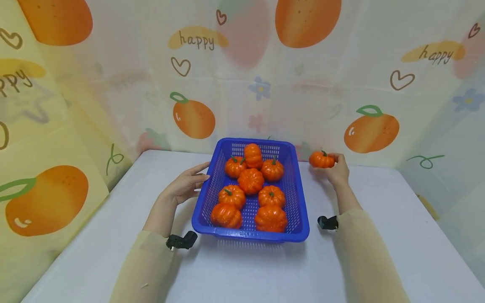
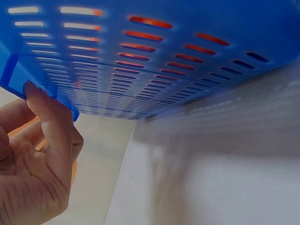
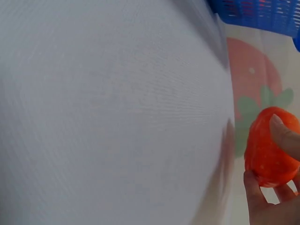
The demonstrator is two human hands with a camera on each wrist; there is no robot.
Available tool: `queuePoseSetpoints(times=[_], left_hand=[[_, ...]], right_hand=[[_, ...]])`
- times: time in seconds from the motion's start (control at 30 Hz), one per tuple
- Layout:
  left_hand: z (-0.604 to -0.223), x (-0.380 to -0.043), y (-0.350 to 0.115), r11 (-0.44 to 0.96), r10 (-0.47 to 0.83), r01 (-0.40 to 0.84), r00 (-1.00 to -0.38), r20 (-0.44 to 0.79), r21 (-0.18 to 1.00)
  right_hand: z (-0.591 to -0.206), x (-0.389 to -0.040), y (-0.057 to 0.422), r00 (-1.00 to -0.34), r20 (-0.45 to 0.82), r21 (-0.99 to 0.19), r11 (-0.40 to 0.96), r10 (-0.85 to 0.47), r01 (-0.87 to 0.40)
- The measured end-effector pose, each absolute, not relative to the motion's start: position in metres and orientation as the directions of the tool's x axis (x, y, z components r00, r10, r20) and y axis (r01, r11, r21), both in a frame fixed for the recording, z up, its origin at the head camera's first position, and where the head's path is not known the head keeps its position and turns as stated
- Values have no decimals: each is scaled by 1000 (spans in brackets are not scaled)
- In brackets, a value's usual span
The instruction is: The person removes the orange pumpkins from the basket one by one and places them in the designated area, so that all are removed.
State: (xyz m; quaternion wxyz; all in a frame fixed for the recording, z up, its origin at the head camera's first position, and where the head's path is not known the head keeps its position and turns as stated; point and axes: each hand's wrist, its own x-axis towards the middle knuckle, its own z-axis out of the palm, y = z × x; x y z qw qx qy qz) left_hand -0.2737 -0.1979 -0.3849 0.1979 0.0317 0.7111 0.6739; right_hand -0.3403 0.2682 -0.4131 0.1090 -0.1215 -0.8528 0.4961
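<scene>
A blue plastic basket (image 1: 251, 236) with slotted walls holds several small orange pumpkins (image 1: 251, 181), some with green stems showing. My left hand (image 1: 185, 184) is at the basket's left rim, its fingertips on the edge. In the left wrist view, the bent fingers of that hand (image 2: 44, 145) meet the rim of the basket (image 2: 262, 28) from outside. Right of the basket, my right hand (image 1: 338, 170) grips another small pumpkin (image 1: 320, 160) with its stem upward. The right wrist view shows thumb and fingers around this pumpkin (image 3: 267, 150).
A white cloth-covered table (image 1: 250, 273) lies under the basket. Behind it and at the sides hang printed fabric sheets (image 1: 235, 113) with fruit, hearts and lettering. Both sleeved wrists carry small black cameras (image 1: 182, 240).
</scene>
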Motion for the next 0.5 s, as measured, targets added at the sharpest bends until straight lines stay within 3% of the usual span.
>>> queuePoseSetpoints(times=[0.2,0.5], left_hand=[[-384,-274,-197,85,314,-223,-919,-238,971],[-385,-274,-198,87,317,-221,-918,-237,972]], right_hand=[[-421,-337,267,-943,0,-871,463,332,163],[-430,-338,266,-951,38,-874,472,307,117]])
